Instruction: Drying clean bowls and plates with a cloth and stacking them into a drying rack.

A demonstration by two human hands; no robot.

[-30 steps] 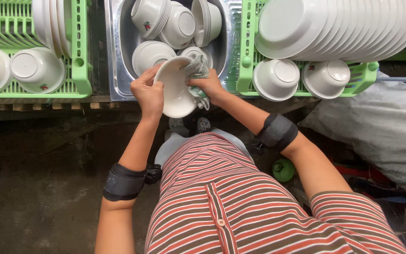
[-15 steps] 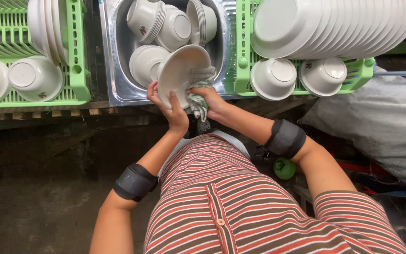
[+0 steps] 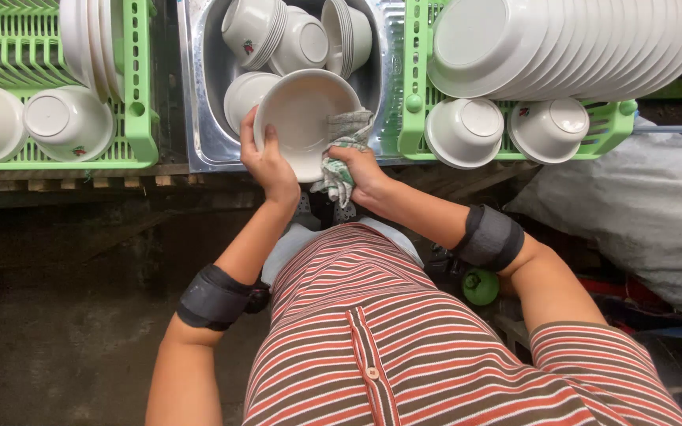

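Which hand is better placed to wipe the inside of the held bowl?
Right. The right hand holds the cloth against the bowl; the left hand grips the bowl's rim.

Cloth (image 3: 343,154) hides right hand's (image 3: 363,172) fingertips & bowl's (image 3: 303,118) near rim; crates cut off at top

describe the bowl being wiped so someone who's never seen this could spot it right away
Find the steel sink between the two green racks. At its near edge, the white bowl is tilted, hollow facing the camera. Unlike the bowls stacked behind it, the left hand grips its rim and the right hand presses a cloth against it.
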